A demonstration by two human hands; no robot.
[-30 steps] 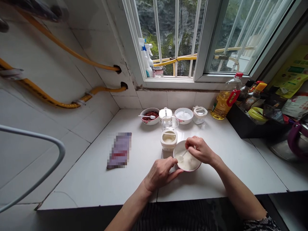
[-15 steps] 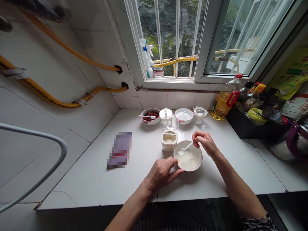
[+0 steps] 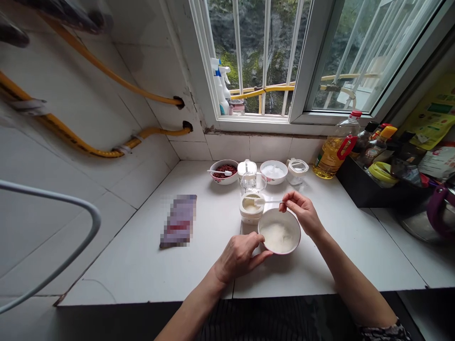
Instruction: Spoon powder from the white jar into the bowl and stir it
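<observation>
Right hand [image 3: 299, 212] pinches the spoon [image 3: 266, 202] level, bowl end pointing left over the open jar [image 3: 251, 214]; left hand [image 3: 242, 255] grips the bowl's rim [image 3: 297, 241].

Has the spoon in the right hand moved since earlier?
Yes. Judged against the open jar, the spoon has gone left and farther from the person, to the jar's mouth.

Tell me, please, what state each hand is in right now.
Left hand: closed on the near bowl, at its edge.
Right hand: closed on the white spoon, its scoop at the open jar.
</observation>
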